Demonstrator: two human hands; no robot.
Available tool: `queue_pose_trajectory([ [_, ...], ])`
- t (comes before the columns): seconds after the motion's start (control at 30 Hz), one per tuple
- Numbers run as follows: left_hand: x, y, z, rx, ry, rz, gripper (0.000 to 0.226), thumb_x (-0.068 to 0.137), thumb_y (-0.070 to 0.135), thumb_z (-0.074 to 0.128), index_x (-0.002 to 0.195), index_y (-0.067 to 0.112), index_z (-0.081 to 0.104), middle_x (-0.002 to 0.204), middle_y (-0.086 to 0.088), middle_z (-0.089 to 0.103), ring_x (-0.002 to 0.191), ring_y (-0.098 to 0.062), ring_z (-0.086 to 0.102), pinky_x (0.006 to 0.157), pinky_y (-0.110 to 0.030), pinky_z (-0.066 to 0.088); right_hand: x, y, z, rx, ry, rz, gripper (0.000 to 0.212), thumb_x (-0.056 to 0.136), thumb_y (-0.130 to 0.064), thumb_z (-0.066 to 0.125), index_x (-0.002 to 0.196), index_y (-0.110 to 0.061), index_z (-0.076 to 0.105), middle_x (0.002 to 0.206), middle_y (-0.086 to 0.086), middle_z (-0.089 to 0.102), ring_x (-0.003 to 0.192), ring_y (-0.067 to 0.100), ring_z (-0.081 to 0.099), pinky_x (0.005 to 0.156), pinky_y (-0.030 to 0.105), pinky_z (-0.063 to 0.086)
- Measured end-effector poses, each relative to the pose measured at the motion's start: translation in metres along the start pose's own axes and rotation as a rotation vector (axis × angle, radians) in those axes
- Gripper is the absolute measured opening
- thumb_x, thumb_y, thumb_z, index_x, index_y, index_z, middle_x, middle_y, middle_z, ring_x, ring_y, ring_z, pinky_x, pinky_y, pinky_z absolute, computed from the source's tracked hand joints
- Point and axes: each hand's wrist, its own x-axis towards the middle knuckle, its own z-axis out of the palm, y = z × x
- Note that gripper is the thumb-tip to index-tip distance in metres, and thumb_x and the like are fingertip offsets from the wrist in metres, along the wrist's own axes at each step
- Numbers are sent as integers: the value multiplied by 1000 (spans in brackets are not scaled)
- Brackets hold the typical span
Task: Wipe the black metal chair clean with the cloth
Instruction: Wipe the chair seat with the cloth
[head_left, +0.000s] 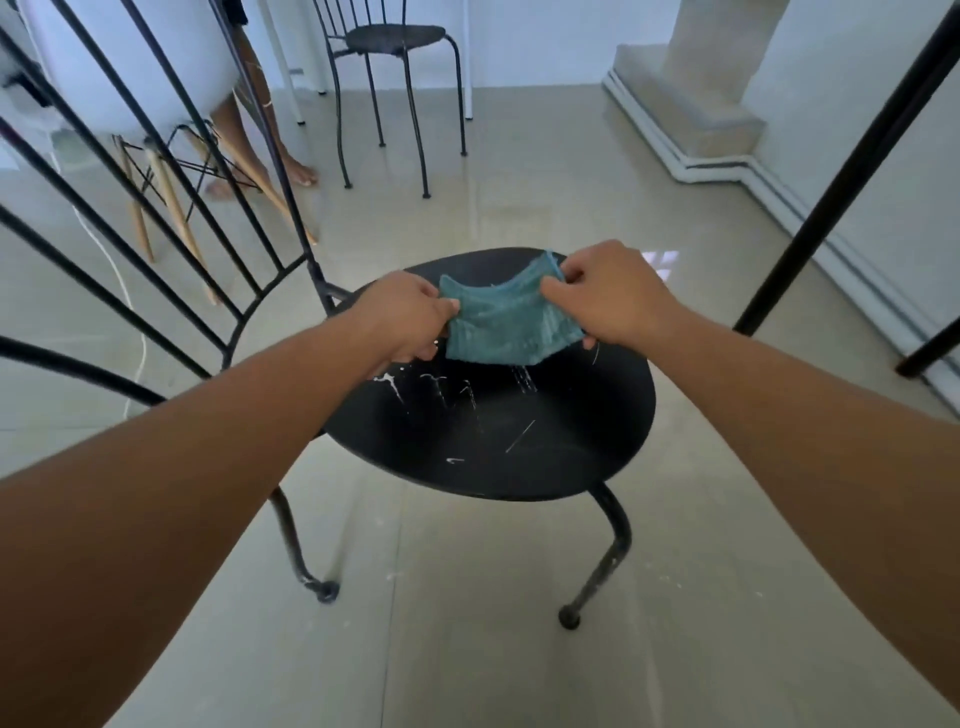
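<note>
- Both hands are holding the teal cloth (506, 322): the left hand (410, 317) is pinching its left edge and the right hand (608, 301) its right edge, with some fingertips hiding behind the fabric.
- The cloth is hanging stretched over the far edge of the black chair (545, 447) seat; I can't tell if it's touching.
- White streaks (441, 387) are showing mid-seat, just below the cloth.
- The chair's back bars are running out of view at the left.

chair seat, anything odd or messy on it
Yes: white splatters and streaks mark the black chair seat, mostly near the teal cloth held by the left hand and right hand. Its front legs look speckled too.
</note>
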Motion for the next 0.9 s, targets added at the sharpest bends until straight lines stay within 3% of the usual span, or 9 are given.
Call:
queue_pose_trajectory([
  [0.1,-20,-4,0,-16,37,9,18,106,36,66,108,18,72,79,-4,70,53,-15,57,50,-25,47,-19,-1,-10,-42,0,23,32,96,-32,64,80,-7,76,67,13,73,45,15,65,45,17,44],
  [0.23,-52,-13,3,-36,63,21,18,105,35,67,108,19,72,78,-3,69,51,-17,58,50,-26,45,-52,-14,-17,-37,31,42,35,92,-32,65,83,1,75,81,21,72,58,17,53,52,29,41],
  [0.4,-93,-37,10,-56,82,28,16,101,37,70,100,21,72,86,-1,72,65,-19,61,73,-37,58,-102,-30,-11,-54,41,62,38,93,-32,63,77,3,65,63,15,60,54,18,47,56,35,51],
  [0.5,-114,-48,14,-6,89,62,15,103,37,68,102,22,71,92,3,72,79,-19,67,84,-41,62,-126,-32,-2,-113,53,94,37,94,-38,63,70,-12,55,62,7,56,56,19,48,67,48,60],
  [0.6,-128,-55,14,-71,79,80,15,104,35,65,107,21,71,93,3,76,78,-16,73,78,-39,64,-139,-27,4,-108,74,137,36,96,-39,62,83,-6,61,74,13,69,61,23,59,69,48,60],
  [0.67,-138,-58,12,-116,68,78,15,107,32,62,112,21,71,87,2,79,61,-9,71,61,-30,56,-147,-23,6,-106,58,161,27,98,-39,61,90,-13,62,82,8,70,73,24,68,72,46,60],
  [0.73,-145,-67,6,-193,84,88,15,108,30,59,115,22,70,91,5,80,60,-8,71,57,-25,50,-152,-21,11,-142,50,156,20,100,-38,61,100,-18,59,103,5,66,91,24,65,81,44,59],
  [0.8,-151,-79,-2,-218,151,131,15,108,29,58,118,24,69,100,7,79,70,-10,74,60,-25,53,-153,-20,16,-259,84,100,26,101,-37,60,118,-18,57,123,6,55,114,26,54,93,44,54],
  [0.9,-156,-96,-14,-15,316,287,18,108,28,58,121,23,69,109,6,72,93,-9,69,84,-30,59,-157,-30,28,-379,160,-63,41,102,-39,58,138,-19,55,143,6,49,132,29,47,105,48,50],
])
